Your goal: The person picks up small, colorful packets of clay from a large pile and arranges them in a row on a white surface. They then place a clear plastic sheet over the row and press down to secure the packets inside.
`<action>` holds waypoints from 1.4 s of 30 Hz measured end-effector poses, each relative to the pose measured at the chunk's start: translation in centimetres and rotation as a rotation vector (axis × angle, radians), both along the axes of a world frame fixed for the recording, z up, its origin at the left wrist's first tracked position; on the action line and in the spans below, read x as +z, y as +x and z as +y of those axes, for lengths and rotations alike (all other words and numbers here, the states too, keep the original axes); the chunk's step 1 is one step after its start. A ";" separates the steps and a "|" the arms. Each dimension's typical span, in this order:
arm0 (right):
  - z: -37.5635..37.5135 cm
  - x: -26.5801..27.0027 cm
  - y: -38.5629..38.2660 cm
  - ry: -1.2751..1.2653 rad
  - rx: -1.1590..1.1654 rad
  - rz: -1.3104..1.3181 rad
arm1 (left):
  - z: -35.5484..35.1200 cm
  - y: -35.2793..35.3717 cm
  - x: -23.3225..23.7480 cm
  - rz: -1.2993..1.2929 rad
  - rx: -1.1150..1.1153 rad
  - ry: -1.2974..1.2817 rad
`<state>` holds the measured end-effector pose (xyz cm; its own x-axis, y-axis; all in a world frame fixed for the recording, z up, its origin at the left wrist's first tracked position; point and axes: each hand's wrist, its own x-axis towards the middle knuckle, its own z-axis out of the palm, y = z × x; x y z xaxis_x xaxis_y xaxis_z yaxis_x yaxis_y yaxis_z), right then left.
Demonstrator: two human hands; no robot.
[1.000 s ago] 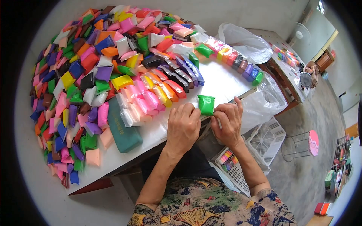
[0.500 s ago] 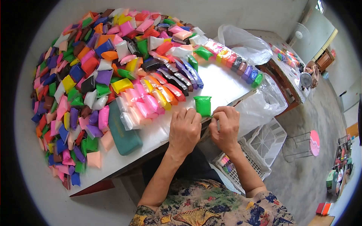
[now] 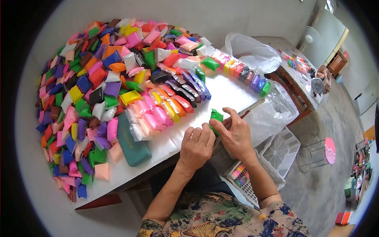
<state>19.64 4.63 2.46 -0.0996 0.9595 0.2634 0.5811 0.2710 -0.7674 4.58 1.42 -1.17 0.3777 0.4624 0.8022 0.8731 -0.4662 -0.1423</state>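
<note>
A small green packet stands tilted between my hands at the table's front edge, partly covered by my fingers. My left hand is closed, its curled fingertips gripping the packet's lower left side. On the other side, my right hand has its thumb against the packet and its index finger stretched out apart from the thumb. Just left of my hands lie overlapping rows of packets in pink, yellow, orange, red and black, among them a pink packet. A dark green case sits beside these rows.
A large heap of colourful packets covers the table's left. A row of coloured packets ends at a green one. Clear plastic bags hang at the right edge, above white plastic baskets. A pink-topped stool stands on the floor.
The green packet has tipped from lying flat to a slanted position, closer to me. My right hand has opened its fingers and shifted onto the packet; my left hand has moved slightly down.
</note>
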 end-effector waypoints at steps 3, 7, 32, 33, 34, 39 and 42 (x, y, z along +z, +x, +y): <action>0.4 0.0 0.6 -0.160 0.085 0.197 | -0.2 0.0 0.8 0.041 -0.003 0.051; 1.0 0.2 1.6 -0.396 0.200 0.429 | -0.6 0.0 1.8 0.077 -0.033 0.099; 14.6 -1.3 0.8 0.189 0.391 -0.043 | -0.8 -2.1 -1.1 -0.218 0.023 -0.175; 14.6 -1.5 0.7 0.194 0.386 -0.044 | -0.9 -2.1 -1.0 -0.218 0.024 -0.174; 14.8 -1.8 0.6 0.199 0.380 -0.046 | -0.9 -2.2 -1.0 -0.221 0.023 -0.188; 15.0 -1.8 0.6 0.188 0.373 -0.082 | -1.3 -2.5 -0.6 -0.251 -0.005 -0.237; 14.8 -1.8 0.7 0.208 0.373 -0.089 | -1.7 -2.6 -0.4 -0.256 -0.009 -0.259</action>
<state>20.39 19.45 0.62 -0.4604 0.7808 0.4224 0.4753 0.6187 -0.6255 1.98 -0.30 -1.61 0.1848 0.6603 0.7279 0.8608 -0.4662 0.2043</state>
